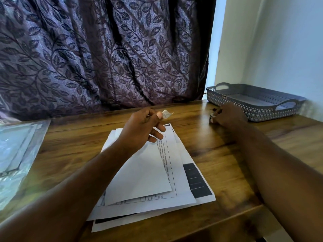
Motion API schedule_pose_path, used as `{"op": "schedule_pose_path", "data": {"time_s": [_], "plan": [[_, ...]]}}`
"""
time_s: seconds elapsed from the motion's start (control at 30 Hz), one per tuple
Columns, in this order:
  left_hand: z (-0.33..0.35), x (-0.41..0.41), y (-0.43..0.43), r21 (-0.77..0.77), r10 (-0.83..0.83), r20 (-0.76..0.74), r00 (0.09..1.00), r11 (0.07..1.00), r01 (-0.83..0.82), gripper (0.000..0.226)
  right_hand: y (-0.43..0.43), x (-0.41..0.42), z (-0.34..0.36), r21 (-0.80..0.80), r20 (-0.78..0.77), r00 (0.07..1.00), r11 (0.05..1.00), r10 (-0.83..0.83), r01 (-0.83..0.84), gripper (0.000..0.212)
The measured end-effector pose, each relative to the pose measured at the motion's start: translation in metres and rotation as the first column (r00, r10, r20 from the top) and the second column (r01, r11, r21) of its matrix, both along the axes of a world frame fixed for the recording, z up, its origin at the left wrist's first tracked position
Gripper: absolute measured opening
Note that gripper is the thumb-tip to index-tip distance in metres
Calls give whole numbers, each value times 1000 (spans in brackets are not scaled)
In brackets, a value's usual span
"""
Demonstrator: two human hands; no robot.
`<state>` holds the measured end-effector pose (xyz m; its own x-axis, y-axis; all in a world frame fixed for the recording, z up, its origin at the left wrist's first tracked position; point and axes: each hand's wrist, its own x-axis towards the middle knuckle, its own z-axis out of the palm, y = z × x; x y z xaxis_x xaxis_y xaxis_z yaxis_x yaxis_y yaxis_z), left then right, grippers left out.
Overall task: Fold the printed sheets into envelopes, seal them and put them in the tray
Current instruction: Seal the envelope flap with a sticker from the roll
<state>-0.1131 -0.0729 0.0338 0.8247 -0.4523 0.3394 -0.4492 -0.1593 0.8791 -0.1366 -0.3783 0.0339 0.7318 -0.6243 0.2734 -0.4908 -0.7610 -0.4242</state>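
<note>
The left hand [139, 126] pinches a small scrap [167, 114] just above the folded sheet [139, 173], which lies lengthwise toward the person. The right hand [229, 115], nearer the tray [258, 114] at the counter's [218, 154] far right, grips a small blurred object [212, 117].

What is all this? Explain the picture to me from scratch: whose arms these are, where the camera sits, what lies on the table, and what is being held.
There is no machine here: a person works with bare hands, and the one camera sits on their head, looking forward and down. The left hand pinches a small whitish scrap, perhaps tape, above a loose stack of printed sheets on the wooden table. The right hand, farther right, grips a small object too hidden to name, just in front of the grey perforated tray. A clear plastic sleeve lies at the left edge, and a patterned curtain hangs behind.
</note>
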Motion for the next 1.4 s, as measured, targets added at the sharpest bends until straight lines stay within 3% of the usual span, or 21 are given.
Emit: {"op": "schedule_pose_path", "data": {"time_s": [0.1,0.13,0.17,0.23,0.27,0.33,0.47,0.63,0.77,1.03,1.1,1.2,1.27,1.33,1.4], "plan": [[0,1,1,59,5,64,998,998,-9,30,6,-3,14,-6,174,980,996,91,-92,18],[0,1,4,132,28,164,986,990,-50,30,15,-5,20,92,284,946,978,153,-186,17],[0,3,8,237,42,338,940,963,-128,32,25,-8,26,268,383,900,907,211,-326,16],[4,3,17,397,-24,676,736,854,-336,43,49,-14,36,568,456,812,584,363,-580,25],[7,3,21,410,-59,764,642,813,-414,53,61,-16,38,614,422,770,474,480,-632,30],[12,3,29,376,-81,837,542,804,-460,62,81,-18,39,615,306,677,404,670,-678,38],[17,5,38,314,-99,894,438,835,-451,51,98,-20,36,586,232,601,383,765,-714,47],[18,1,37,329,-117,876,468,854,-403,59,96,-23,38,534,252,578,387,776,-752,41],[16,-1,34,315,-151,903,402,868,-383,60,100,-23,37,500,240,560,394,793,-771,35],[17,2,37,377,-234,896,376,849,-371,47,109,-24,36,476,154,575,450,803,-756,23],[20,7,41,441,-279,870,406,809,-389,49,111,-25,35,476,164,591,462,790,-749,19],[34,14,54,564,-295,760,579,741,-363,53,120,-29,35,479,220,628,479,746,-736,20],[39,18,66,617,-294,680,671,724,-308,35,132,-36,35,511,263,651,470,712,-720,21],[37,17,79,668,-283,488,826,730,-145,13,151,-45,34,546,251,638,437,728,-714,22],[31,11,93,690,-323,235,917,720,77,12,172,-56,32,542,192,600,426,776,-724,21]]}}
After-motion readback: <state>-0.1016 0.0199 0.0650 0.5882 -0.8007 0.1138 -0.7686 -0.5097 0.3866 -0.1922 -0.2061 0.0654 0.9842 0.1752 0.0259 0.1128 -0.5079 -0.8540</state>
